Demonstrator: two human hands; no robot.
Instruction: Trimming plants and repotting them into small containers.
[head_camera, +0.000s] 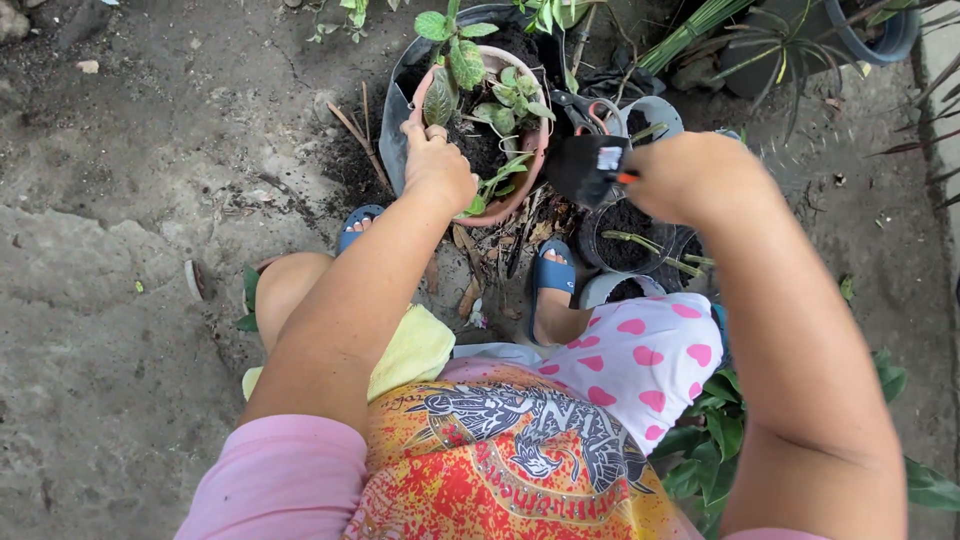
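Note:
My left hand (437, 162) rests with fingers curled on the near left rim of a pink plant pot (527, 180) filled with dark soil and small green leafy plants (470, 70). My right hand (680, 175) is closed on the orange handle of a black trowel (585, 167), whose blade hangs just right of the pink pot. Below the trowel stands a small black pot (628, 225) of soil with green cuttings lying in it.
A black container (400, 100) sits behind the pink pot. Scissors (590, 108) and another small pot (655, 112) lie behind the trowel. My feet in blue sandals (552, 275) flank the pots. Rough concrete ground (120, 280) spreads left; leafy plants (715, 440) grow at right.

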